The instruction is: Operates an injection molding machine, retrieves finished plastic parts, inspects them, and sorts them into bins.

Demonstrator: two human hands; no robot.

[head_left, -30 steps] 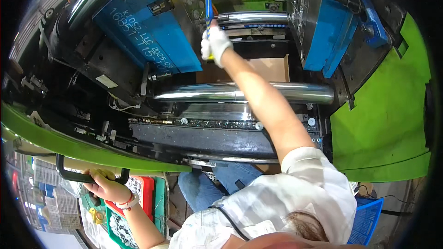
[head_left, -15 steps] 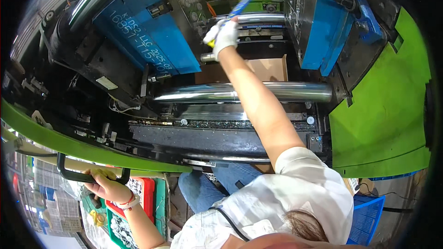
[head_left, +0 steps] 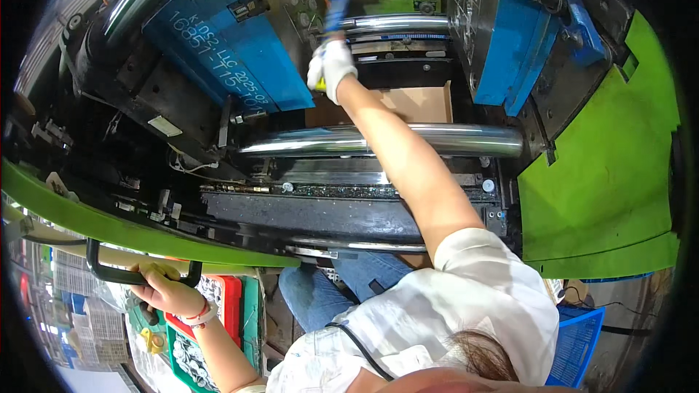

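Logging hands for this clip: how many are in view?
2: the left hand, at lower left, grips the black handle; the white-gloved right hand, above centre, holds the blurred blue-and-yellow hammer. No others show.

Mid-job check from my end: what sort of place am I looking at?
Likely a factory floor, at what looks like a moulding machine. Two blue-sided metal blocks face each other across a gap, a thick polished bar spans it, and a red tray holds small parts.
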